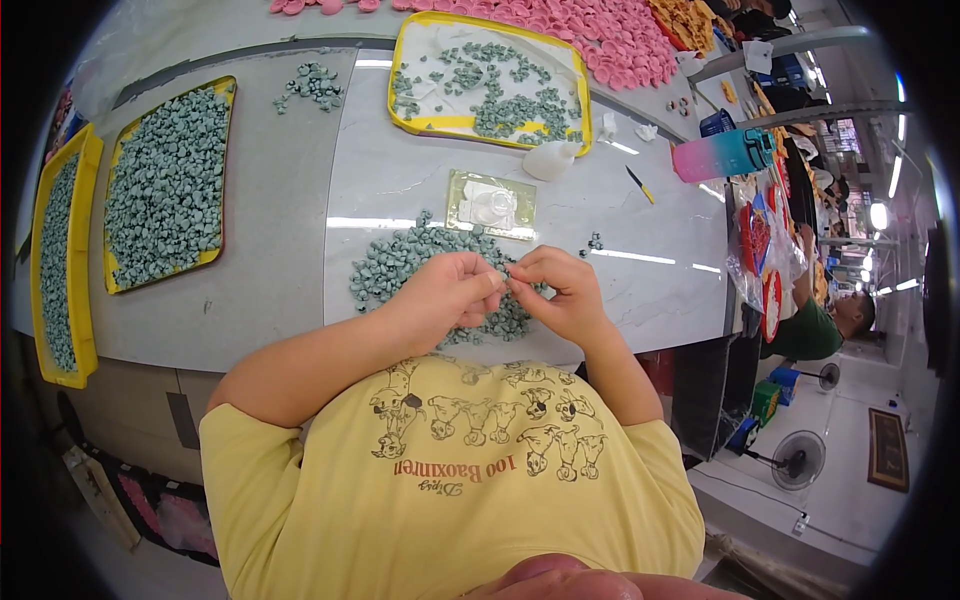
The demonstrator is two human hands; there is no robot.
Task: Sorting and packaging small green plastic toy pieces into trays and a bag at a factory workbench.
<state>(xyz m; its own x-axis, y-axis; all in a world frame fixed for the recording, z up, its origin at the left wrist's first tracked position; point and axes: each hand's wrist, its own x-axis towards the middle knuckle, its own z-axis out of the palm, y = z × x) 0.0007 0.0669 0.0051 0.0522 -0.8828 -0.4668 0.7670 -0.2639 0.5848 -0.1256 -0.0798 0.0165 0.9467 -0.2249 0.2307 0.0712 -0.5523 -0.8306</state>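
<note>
My left hand [452,293] and my right hand [562,287] meet fingertip to fingertip just above a heap of small grey-green pieces [392,262]. Both are closed in a pinch. Whatever sits between the fingertips is too small and hidden to make out. Directly beyond the heap lies a flat greenish packet [518,222] with a white round shape on it. A white squeeze bottle [552,160] lies behind that packet. A few loose dark green pieces [593,242] rest right of my right hand.
A yellow-rimmed tray [400,40] at the back and two more yellow trays, one nearer [228,150] and one at the far left [82,350], hold grey-green pieces. Right are a yellow-handled knife [641,186] and a pink-blue bottle [722,155]. Pink pieces [610,40] cover the back; a person [812,330] is at right.
</note>
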